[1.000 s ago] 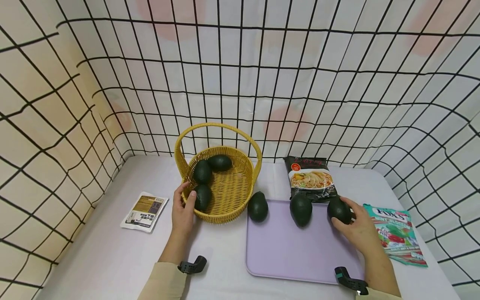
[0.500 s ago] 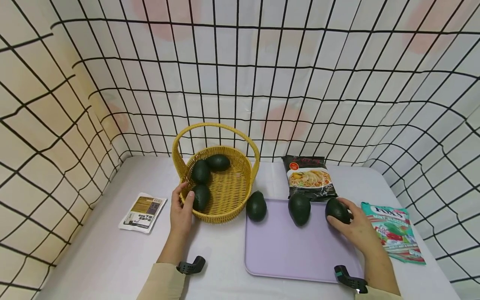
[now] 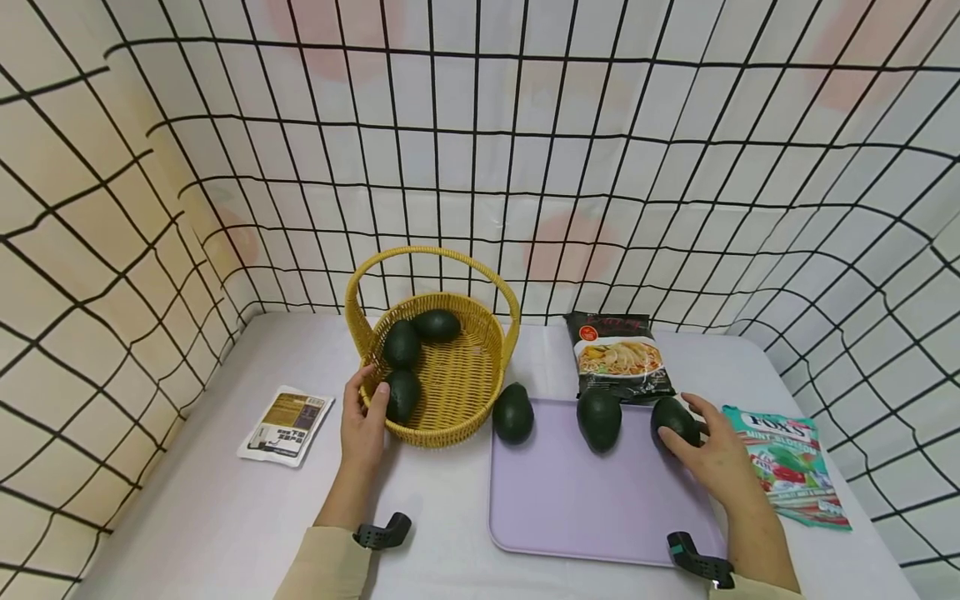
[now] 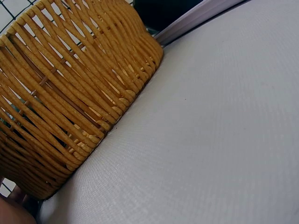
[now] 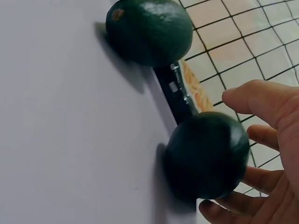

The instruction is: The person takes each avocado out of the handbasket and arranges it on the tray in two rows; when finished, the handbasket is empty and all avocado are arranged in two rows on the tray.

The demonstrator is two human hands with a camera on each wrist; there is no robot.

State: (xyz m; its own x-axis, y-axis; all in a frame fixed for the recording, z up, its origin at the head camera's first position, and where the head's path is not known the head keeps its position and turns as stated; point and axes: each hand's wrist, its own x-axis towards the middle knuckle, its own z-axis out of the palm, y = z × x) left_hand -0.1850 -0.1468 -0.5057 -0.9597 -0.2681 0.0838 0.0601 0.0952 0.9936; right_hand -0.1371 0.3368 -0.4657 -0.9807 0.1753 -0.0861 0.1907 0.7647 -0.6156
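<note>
Little change vs 0.5 s ago: right hand (image 3: 712,462) fingers cup avocado (image 3: 674,421), left hand (image 3: 363,429) grips basket (image 3: 450,379).

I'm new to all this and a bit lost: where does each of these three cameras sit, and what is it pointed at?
Head: worn on the head, looking forward and down at the table; both forearms and hands show.
Left wrist: low by the basket wall; only a sliver of hand shows.
Right wrist: beside the right hand, whose fingers cup an avocado.
Shared: that avocado also shows in the head view.
</note>
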